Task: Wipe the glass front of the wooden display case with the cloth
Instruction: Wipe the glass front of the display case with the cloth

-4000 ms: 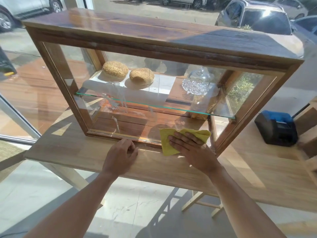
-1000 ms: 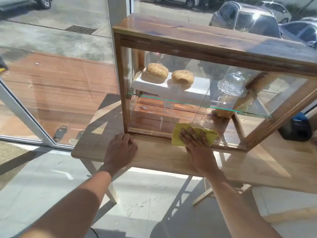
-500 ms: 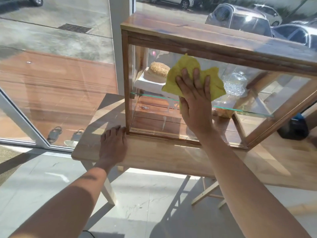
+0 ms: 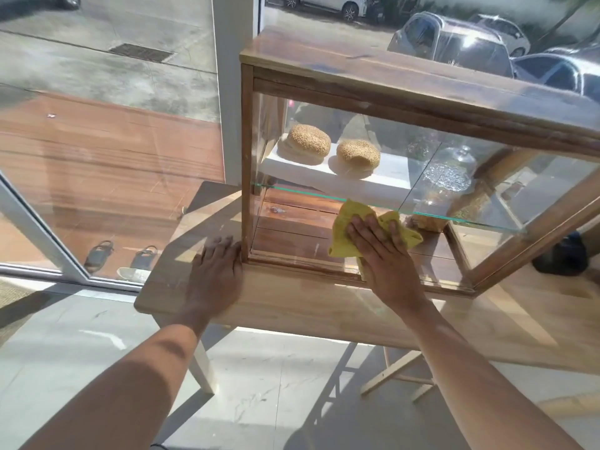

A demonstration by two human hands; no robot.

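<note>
Right hand flat, fingers spread — pressing yellow cloth on lower glass front of wooden display case. Left hand open, palm down on wooden table — fingertips at the case's bottom-left corner.

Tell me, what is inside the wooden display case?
Inside the display case: two seeded buns on a white board, plus a glass dome. The cloth and right hand cover part of the lower level.
</note>
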